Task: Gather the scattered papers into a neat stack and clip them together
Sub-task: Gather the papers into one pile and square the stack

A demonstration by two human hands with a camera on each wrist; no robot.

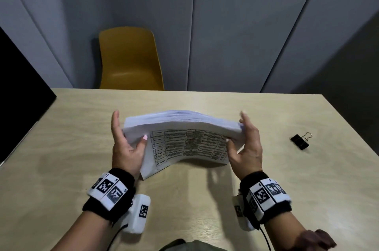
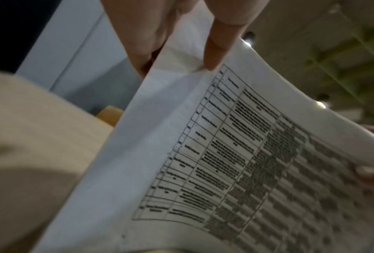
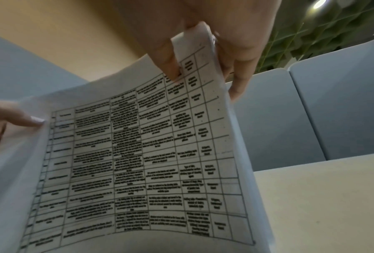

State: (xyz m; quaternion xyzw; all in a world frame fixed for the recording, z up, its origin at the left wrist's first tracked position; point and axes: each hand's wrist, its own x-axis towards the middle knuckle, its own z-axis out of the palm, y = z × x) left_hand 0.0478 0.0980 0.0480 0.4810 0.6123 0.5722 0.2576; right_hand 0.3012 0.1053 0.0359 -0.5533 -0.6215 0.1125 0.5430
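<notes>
A thick stack of white papers (image 1: 184, 134) with a printed table on its near sheet is held up over the table (image 1: 82, 127), tilted and bowed in the middle. My left hand (image 1: 125, 144) grips its left edge, thumb (image 2: 218, 48) on the printed face and fingers behind. My right hand (image 1: 246, 144) grips the right edge in the same way, its thumb (image 3: 170, 56) on the printed sheet (image 3: 138, 154). A black binder clip (image 1: 299, 141) with its wire handles lies on the table to the right of my right hand, apart from the stack.
A yellow chair (image 1: 129, 60) stands beyond the far table edge, in front of grey wall panels. A dark panel borders the table on the left. Bare wood surface lies all round the stack.
</notes>
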